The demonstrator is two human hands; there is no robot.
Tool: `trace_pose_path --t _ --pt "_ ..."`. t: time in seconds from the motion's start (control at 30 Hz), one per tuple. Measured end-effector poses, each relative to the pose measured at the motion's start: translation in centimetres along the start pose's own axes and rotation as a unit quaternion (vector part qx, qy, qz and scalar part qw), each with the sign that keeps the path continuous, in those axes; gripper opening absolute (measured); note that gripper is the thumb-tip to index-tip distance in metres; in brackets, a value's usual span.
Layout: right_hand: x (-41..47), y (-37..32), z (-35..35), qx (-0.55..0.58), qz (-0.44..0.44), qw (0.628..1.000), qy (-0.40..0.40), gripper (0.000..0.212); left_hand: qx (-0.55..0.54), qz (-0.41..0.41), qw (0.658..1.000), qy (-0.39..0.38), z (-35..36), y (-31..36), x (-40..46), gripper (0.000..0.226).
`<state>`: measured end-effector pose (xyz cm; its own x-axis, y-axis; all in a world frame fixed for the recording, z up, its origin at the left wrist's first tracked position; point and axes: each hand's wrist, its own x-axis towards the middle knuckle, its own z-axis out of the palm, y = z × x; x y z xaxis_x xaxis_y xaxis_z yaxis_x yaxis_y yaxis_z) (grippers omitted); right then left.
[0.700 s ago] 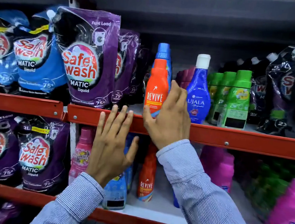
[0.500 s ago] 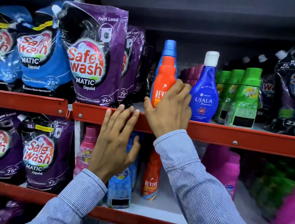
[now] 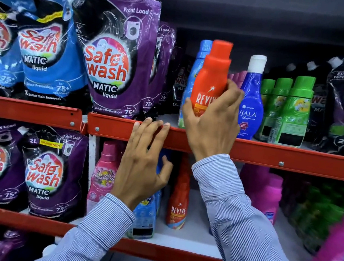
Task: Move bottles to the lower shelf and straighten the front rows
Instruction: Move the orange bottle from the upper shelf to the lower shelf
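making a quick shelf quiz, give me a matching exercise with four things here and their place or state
Things:
1. upper orange Revive bottle
2. Ujala bottle
3. left hand
4. lower Revive bottle

Place or state:
A. fingers resting on the red shelf edge
B. standing on the lower shelf
C. gripped by the right hand
D. standing beside green bottles

Pairs: 1-C, 2-D, 3-A, 4-B
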<state>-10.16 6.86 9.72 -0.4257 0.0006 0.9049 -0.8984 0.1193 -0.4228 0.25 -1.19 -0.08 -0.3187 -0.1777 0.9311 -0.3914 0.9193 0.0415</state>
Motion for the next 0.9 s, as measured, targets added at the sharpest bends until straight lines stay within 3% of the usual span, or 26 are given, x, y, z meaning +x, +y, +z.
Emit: trace_pose_path --t 0.1,0.2,0.4,0.63,0.9 --pt "-0.5 -0.5 -2.8 0.055 -0.022 0.997 0.042 0.076 -0.015 -0.005 1.0 0.009 -0.1 0.1 0.0 0.067" --pt "-2.8 0.0 -5.8 0.067 -0.028 0.997 0.031 0.078 -0.024 -0.008 1.0 0.016 -0.1 0.2 0.1 0.067" --pt "-11.0 4.4 -7.6 0.052 0.023 0.996 -0.075 0.078 -0.035 -0.023 0.999 0.033 0.0 0.5 0.5 0.06" --pt "-18.3 10.2 -3.7 -0.026 0.092 0.969 -0.229 0.073 -0.052 -0.042 0.996 0.065 0.0 1.0 1.0 0.052" --pt "-22.6 12.3 0.2 -0.05 0.149 0.947 -0.281 0.068 -0.065 -0.054 0.993 0.08 0.1 1.1 1.1 0.051"
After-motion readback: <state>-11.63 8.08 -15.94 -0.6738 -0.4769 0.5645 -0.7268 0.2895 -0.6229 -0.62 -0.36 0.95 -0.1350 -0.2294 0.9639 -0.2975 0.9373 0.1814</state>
